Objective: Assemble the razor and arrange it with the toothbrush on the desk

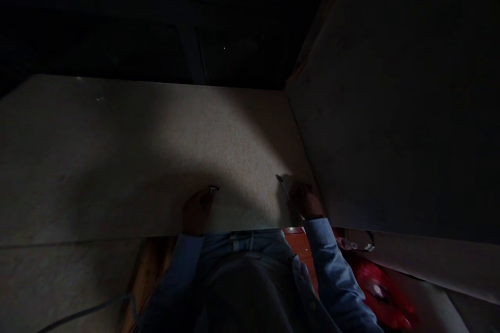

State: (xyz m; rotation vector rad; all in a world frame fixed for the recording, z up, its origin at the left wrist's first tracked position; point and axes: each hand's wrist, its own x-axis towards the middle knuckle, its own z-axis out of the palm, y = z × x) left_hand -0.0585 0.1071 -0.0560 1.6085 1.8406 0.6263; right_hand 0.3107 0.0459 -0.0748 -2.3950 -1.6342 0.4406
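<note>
In the dim head view, my left hand (196, 212) is near the table's front edge, its fingers closed round a small object with a dark and shiny head (213, 188), perhaps a razor. Most of that object is hidden by the fingers. Further right, my right hand (308, 202) rests at the table, curled beside a thin, pale stick-like tool with a darker, wider tip (279, 179). The tool slants up and left from the fingers, which seem to grip its lower end. Shadow blurs the finger details. The tabletop (234, 135) lies under both hands.
A tall pale panel (390, 114) rises along the right side of the table. Small shiny bits (100, 98) lie at the far left. A red bag-like thing (378, 291) is low at the right. A grey cable (86, 312) runs at the lower left.
</note>
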